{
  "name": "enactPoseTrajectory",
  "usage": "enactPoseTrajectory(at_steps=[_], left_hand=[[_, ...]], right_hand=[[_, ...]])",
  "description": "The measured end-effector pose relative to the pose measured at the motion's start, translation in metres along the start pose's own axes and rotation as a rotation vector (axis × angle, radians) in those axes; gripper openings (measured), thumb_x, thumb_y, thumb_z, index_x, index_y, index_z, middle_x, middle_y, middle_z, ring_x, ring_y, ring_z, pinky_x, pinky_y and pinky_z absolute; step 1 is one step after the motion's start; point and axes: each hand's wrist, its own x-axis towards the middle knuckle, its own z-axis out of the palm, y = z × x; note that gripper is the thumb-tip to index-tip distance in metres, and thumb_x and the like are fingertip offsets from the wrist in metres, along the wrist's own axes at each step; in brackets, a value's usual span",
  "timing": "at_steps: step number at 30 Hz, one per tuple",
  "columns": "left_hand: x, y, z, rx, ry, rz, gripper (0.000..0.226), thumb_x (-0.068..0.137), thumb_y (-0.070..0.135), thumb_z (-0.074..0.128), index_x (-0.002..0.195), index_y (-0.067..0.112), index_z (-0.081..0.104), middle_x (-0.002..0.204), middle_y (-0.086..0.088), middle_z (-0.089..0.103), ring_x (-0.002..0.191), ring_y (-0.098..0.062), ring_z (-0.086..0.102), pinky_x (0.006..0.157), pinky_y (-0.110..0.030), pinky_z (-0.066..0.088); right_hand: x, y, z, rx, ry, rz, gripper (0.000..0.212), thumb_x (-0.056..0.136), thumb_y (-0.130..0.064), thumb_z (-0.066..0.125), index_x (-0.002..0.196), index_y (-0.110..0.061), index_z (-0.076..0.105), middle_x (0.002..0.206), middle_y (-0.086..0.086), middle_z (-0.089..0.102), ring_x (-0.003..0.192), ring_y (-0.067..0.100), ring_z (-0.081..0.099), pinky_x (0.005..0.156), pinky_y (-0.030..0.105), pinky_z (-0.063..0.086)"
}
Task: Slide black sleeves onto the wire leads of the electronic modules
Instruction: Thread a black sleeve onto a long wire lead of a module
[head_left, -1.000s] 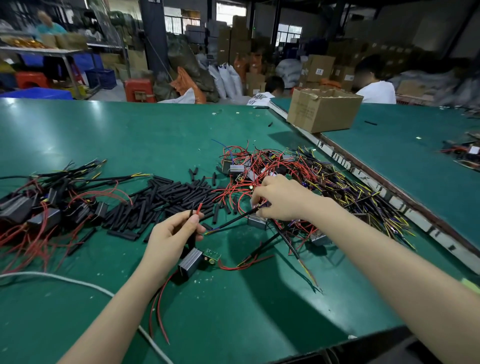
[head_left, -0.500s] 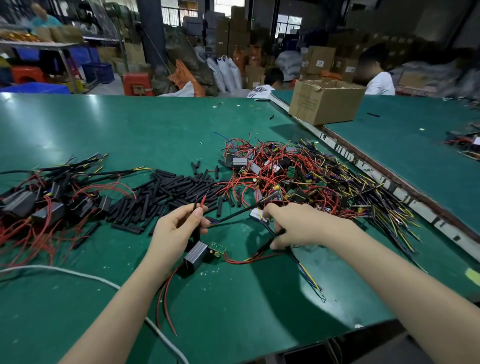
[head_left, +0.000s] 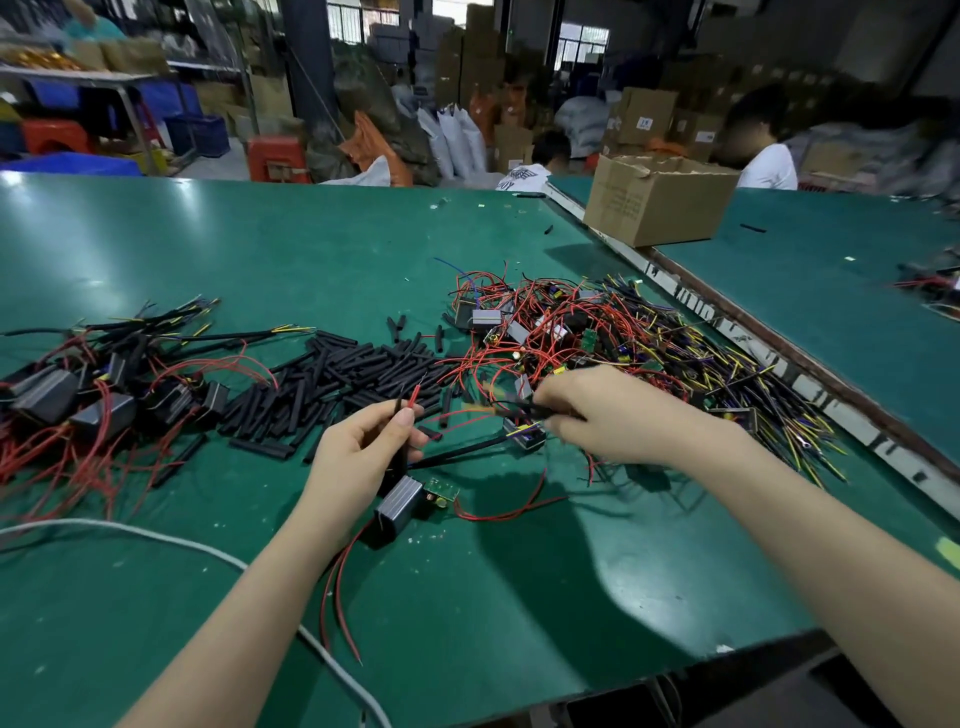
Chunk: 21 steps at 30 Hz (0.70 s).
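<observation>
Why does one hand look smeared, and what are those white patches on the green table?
Head view: the right hand is motion-blurred, the left hand sharp; pale patches on the green table are glare from overhead light; the far background is soft; the wide lens bends the table's edges.

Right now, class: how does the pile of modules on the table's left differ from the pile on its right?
The left pile has black sleeves over its leads; the right pile shows bare red, yellow and dark wires. The left pile is small and untouched; the right pile is larger, with the right hand at its near edge. Both lie on the green table.
</observation>
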Motion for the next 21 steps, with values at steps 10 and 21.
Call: enactPoseTrajectory(at_steps=[10,21], left_hand=[[-0.002,0.003,0.001,-0.029,0.005,0.008,0.015,0.094,0.010,0.054,0.092,0.015,0.068,0.066,0.005,0.069,0.062,-0.006,0.064,0.063,-0.015,0.053],[0.002,-0.003,0.000,0.006,-0.007,0.021,0.014,0.094,0.013,0.055,0.092,0.016,0.069,0.068,0.003,0.069,0.064,-0.009,0.064,0.069,-0.018,0.055]], right_hand=[[0.006,-0.012,-0.015,0.212,0.144,0.031,0.021,0.094,-0.022,0.055,0.112,-0.016,0.061,0.088,0.004,0.067,0.069,0.014,0.054,0.067,0.025,0.041],[0.001,-0.015,-0.021,0.796,0.460,-0.067,0.020,0.099,-0.014,0.048,0.096,-0.034,0.049,0.090,-0.006,0.063,0.090,0.021,0.064,0.094,0.045,0.047]])
